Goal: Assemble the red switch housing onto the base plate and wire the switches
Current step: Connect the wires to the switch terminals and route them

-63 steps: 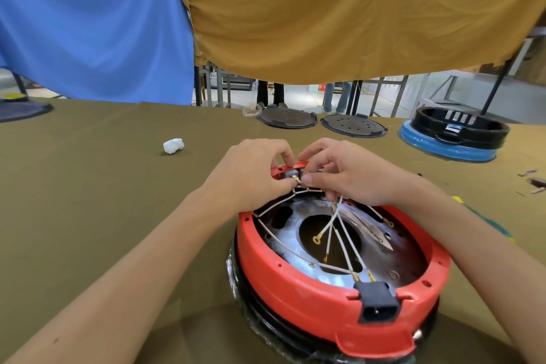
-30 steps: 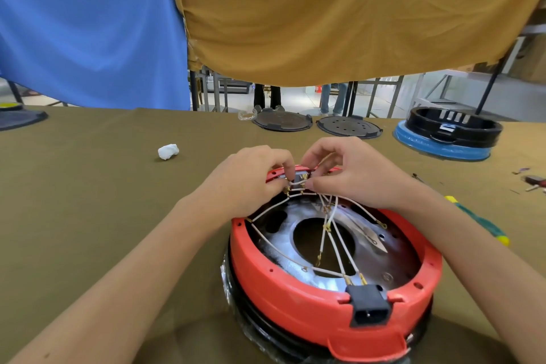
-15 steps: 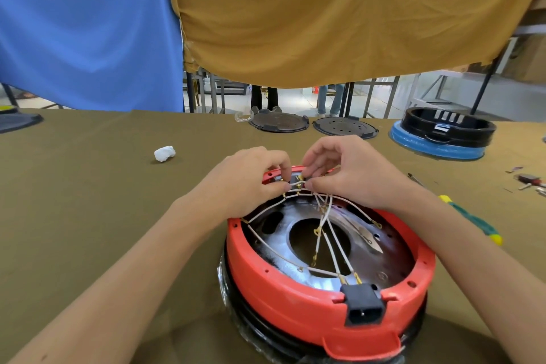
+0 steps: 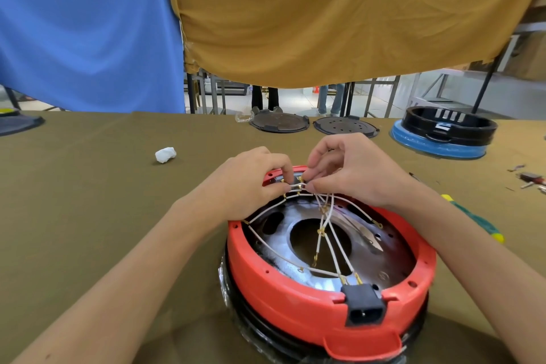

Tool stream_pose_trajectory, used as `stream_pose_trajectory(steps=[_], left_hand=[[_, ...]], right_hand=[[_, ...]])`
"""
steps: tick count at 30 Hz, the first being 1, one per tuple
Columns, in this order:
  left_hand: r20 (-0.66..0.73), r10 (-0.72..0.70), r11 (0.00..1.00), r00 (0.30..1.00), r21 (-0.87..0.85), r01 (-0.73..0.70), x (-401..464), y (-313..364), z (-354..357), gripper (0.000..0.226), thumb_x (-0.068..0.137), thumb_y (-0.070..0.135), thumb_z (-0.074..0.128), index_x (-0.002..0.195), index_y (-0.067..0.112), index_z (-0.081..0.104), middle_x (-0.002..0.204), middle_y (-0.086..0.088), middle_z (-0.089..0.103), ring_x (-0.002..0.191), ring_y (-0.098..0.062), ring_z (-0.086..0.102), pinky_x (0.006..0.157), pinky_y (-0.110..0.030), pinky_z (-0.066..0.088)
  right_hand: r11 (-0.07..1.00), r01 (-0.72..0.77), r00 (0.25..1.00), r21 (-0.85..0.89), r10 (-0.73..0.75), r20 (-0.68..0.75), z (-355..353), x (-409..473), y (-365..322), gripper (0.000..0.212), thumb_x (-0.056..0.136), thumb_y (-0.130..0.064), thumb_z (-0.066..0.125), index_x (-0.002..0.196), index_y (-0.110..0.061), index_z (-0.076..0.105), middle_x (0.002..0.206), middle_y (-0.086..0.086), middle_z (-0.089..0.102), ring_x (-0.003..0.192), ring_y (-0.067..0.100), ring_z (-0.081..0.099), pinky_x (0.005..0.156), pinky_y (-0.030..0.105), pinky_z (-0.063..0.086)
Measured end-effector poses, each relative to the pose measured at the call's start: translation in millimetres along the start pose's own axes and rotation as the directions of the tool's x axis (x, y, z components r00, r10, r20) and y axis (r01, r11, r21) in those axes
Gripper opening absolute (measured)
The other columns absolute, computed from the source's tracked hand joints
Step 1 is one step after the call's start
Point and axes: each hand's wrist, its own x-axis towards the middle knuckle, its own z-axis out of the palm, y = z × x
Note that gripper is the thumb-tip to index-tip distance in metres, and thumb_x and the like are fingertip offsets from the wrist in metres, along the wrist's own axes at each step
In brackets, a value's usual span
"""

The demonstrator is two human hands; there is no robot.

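Housing: red switch housing [image 4: 295, 301], a round ring, sits low and centre-right on the olive table cloth [image 4: 88, 216], on top of a black rim [image 4: 266, 331].
Base plate: shiny metal base plate [image 4: 384, 257] lies inside the ring, with a round hole in its middle.
Socket: black power socket [image 4: 365, 309] is set in the near wall of the ring, 2 brass-tipped leads meeting it from inside.
Wires: white wires [image 4: 325, 233] with brass terminals fan across the plate from the far rim toward the socket and the side walls.
Left hand: left hand [image 4: 245, 186] curls over the far rim, thumb and forefinger pinching a wire end at the terminals there.
Right hand: right hand [image 4: 354, 168] is just beside it, fingertips nearly touching the left's, pinching the same cluster of wires.
Switches: hidden under the fingers; cannot tell their state.
Near right: green and yellow screwdriver [image 4: 475, 220] lies on the cloth by the right forearm; small loose parts [image 4: 530, 179] sit at the far right edge.
Left: white crumpled wad [image 4: 165, 154] lies well apart from the ring.
Far edge: 2 dark round plates [image 4: 279, 122], then a black ring on a blue base [image 4: 443, 134].
Behind: blue cloth [image 4: 88, 29] and mustard cloth [image 4: 339, 15] hang above the table.
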Motion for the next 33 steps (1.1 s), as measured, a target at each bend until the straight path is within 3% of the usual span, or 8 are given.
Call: stream_pose_trajectory(steps=[33], left_hand=[[0.007, -0.006, 0.999, 1.0, -0.034, 0.006, -0.1, -0.1, -2.0, 0.002, 0.096, 0.039, 0.059, 0.097, 0.038, 0.06, 0.101, 0.011, 0.051, 0.09, -0.008, 0.05, 0.078, -0.028, 0.035]], right_hand=[[0.998, -0.014, 1.0, 0.068, 0.012, 0.028, -0.5, 0.9, 1.7, 0.028, 0.069, -0.003, 0.086, 0.088, -0.009, 0.066, 0.079, -0.004, 0.077, 0.069, 0.005, 0.071, 0.064, 0.009, 0.048]])
